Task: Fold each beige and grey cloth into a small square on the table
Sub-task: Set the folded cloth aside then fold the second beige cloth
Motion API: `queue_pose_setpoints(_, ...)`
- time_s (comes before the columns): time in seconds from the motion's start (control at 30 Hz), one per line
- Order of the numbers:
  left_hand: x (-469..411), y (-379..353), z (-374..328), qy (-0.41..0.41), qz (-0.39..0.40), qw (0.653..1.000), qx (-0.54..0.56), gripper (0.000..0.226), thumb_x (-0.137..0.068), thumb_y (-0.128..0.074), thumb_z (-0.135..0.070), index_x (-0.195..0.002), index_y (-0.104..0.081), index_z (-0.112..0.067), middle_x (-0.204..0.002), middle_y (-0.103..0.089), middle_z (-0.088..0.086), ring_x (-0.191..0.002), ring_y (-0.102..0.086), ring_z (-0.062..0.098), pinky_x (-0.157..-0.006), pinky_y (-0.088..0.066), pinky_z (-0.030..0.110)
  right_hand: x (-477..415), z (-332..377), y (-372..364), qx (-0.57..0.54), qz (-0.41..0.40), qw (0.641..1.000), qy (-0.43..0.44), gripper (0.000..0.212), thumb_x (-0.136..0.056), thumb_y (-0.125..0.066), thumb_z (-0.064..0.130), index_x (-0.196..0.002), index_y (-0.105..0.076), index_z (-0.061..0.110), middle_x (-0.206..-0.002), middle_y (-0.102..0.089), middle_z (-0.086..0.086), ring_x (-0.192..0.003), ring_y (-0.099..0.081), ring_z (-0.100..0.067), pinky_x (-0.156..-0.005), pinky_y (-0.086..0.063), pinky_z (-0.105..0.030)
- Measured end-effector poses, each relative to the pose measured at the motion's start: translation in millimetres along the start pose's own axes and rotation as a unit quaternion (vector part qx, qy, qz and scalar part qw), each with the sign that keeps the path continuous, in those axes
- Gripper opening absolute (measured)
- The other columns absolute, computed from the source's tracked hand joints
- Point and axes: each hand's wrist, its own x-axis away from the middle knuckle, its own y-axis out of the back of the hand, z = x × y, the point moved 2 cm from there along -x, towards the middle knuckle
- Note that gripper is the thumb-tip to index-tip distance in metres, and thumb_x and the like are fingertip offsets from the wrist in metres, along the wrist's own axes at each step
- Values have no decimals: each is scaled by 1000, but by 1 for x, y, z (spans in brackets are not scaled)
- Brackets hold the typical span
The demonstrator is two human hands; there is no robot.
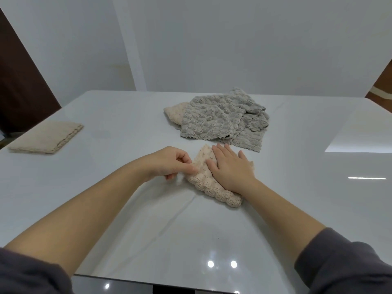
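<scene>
A small folded beige cloth point(209, 186) lies on the white table point(118, 219) just ahead of me. My right hand point(230, 166) lies flat on top of it with straight fingers, pressing it down. My left hand point(169, 163) pinches the cloth's left edge between thumb and fingers. Behind it sits a loose pile of grey cloths point(222, 122), unfolded and rumpled. A beige cloth point(175, 112) pokes out from under the pile's left side. At the far left rests a folded beige cloth point(45, 137), flat and squared.
A wall stands behind the table's far edge. Dark brown furniture point(19, 81) rises beside the table at the left, and a brown piece point(381, 85) shows at the far right. The table's near edge point(169, 283) runs below my arms.
</scene>
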Motion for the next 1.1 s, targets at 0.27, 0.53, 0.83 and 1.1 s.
queue_pose_setpoints(0.27, -5, -4, 5, 39, 122, 992, 21, 21, -90, -67, -24, -86, -50, -12, -50, -33, -4, -41, -25, 9, -42, -27, 22, 0, 0, -1, 0, -1, 1000, -2, 62, -101, -20, 50, -154, -20, 19, -162, -17, 2, -150, -8, -17, -119, -8, -49)
queue_pose_setpoints(0.53, 1, -1, 14, -31, 121, 992, 20, 21, -89, -69, -24, -85, -56, -9, -59, -48, -6, -47, -35, 12, -44, -33, 24, 1, 1, 0, -6, 0, 1000, 2, 61, -101, -19, 50, -154, -19, 20, -162, -15, 3, -150, -3, -16, -120, -5, -49)
queue_pose_setpoints(0.83, 19, 0, 28, -23, 98, 995, -7, 20, -91, -67, -21, -75, -57, -14, -61, -53, -4, -45, -38, 12, -42, -32, 24, 0, 12, 0, -6, 21, 998, 56, 62, -102, -19, 50, -155, -16, 19, -163, -14, 5, -150, 0, -15, -121, 0, -47)
queue_pose_setpoints(1.1, 43, 21, 53, 22, -18, 1000, 0, 22, -86, -73, -23, -79, -59, -8, -71, -54, 12, -48, -41, 16, -42, -35, 24, -24, 51, -7, -20, 37, 992, 121, 64, -102, -20, 50, -155, -15, 16, -163, -13, 1, -150, 1, -16, -121, 0, -47)
